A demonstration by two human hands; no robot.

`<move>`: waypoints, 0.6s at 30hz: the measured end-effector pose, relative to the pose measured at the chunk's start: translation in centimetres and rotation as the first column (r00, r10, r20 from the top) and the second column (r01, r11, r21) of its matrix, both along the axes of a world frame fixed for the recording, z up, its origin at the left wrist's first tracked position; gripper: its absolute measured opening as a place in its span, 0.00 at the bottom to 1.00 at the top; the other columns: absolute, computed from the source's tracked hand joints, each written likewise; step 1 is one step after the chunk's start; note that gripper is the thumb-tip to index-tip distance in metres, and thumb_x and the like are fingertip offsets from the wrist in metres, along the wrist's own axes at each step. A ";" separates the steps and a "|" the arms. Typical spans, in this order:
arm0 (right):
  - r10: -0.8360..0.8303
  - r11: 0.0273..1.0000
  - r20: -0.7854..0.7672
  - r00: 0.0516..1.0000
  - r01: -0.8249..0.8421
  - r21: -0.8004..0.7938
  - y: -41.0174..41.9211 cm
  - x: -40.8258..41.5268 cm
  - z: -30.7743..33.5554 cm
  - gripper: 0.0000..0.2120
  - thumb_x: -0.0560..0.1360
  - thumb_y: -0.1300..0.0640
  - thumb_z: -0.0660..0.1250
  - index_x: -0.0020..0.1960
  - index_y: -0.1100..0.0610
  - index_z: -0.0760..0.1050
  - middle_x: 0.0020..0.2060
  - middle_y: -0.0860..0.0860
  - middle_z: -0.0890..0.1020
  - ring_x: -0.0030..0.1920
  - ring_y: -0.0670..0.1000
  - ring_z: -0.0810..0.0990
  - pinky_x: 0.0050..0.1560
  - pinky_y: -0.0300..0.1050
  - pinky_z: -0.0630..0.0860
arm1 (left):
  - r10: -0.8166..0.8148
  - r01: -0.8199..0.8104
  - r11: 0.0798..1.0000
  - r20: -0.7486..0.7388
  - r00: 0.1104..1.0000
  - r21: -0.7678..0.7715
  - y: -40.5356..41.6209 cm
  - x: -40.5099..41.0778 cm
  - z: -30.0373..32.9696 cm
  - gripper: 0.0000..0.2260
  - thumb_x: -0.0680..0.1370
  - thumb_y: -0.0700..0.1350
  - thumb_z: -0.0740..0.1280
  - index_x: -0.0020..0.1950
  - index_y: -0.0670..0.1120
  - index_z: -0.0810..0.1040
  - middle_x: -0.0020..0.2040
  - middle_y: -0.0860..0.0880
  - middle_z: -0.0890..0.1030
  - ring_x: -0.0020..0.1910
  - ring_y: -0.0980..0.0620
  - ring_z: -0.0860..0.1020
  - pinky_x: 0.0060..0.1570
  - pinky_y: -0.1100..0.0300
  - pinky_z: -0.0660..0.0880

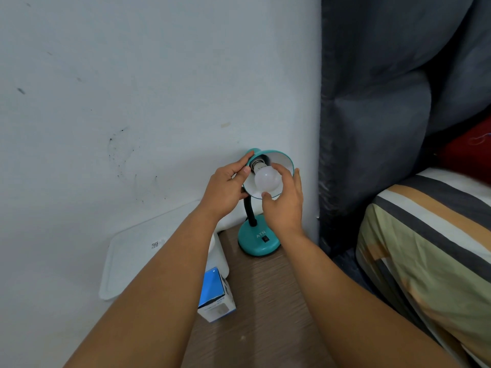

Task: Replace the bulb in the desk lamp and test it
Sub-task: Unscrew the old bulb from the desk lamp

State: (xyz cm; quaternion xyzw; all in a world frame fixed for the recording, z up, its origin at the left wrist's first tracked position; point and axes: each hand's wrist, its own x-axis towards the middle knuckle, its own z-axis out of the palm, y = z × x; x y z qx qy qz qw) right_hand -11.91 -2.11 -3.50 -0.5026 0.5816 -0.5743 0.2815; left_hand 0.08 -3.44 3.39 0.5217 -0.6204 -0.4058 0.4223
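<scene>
A teal desk lamp stands on a brown wooden table (265,296), its round base (258,241) bearing a black switch and its black gooseneck rising to the shade (283,160). The shade is tipped so its white inside faces me. A white frosted bulb (267,180) sits at the socket inside the shade, its metal base showing at the socket mouth. My left hand (225,187) grips the shade's left rim and back. My right hand (284,203) has fingers and thumb wrapped around the bulb.
A blue and white bulb box (216,296) lies on the table's left edge by my left forearm. A white plastic tray (138,261) leans on the white wall. A grey curtain (372,128) hangs at right, and a striped bed (430,248) lies beside the table.
</scene>
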 end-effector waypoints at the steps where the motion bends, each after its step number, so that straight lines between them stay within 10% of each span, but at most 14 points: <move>1: 0.006 1.000 0.030 1.000 -0.006 -0.003 0.0 0.1 0.0 0.31 0.71 0.63 0.71 0.69 0.43 0.67 0.76 0.52 0.60 0.76 0.54 0.57 0.69 0.43 0.61 | -0.001 0.001 1.000 0.010 1.000 -0.003 0.0 0.0 0.0 0.16 0.84 0.45 0.60 0.70 0.59 0.74 0.60 0.53 0.82 0.53 0.51 0.82 0.44 0.65 0.80; 5: -0.066 0.998 0.152 0.986 0.067 0.001 -0.1 0.3 0.1 0.33 0.66 0.51 0.78 0.66 0.46 0.66 0.69 0.50 0.70 0.73 0.54 0.64 0.68 0.53 0.70 | 0.005 -0.004 1.000 0.043 0.999 -0.025 -0.1 0.1 -0.1 0.17 0.84 0.45 0.60 0.72 0.57 0.73 0.44 0.59 0.80 0.36 0.61 0.78 0.45 0.64 0.81; 13: -0.060 0.998 -0.033 0.998 0.060 0.002 -0.5 0.1 0.3 0.29 0.69 0.60 0.74 0.65 0.44 0.68 0.75 0.52 0.63 0.74 0.56 0.61 0.65 0.44 0.63 | -0.001 0.001 1.000 0.023 1.000 -0.019 0.0 0.2 -0.2 0.16 0.84 0.45 0.60 0.70 0.59 0.74 0.57 0.53 0.82 0.49 0.53 0.82 0.44 0.66 0.79; 18: -0.079 0.996 0.034 0.996 0.077 0.053 -0.3 0.3 0.1 0.36 0.62 0.43 0.78 0.65 0.46 0.65 0.72 0.52 0.67 0.71 0.56 0.66 0.67 0.54 0.70 | 0.016 -0.015 1.000 0.038 0.999 -0.028 -0.1 0.3 -0.3 0.16 0.84 0.45 0.61 0.71 0.59 0.74 0.44 0.51 0.77 0.38 0.52 0.74 0.41 0.67 0.79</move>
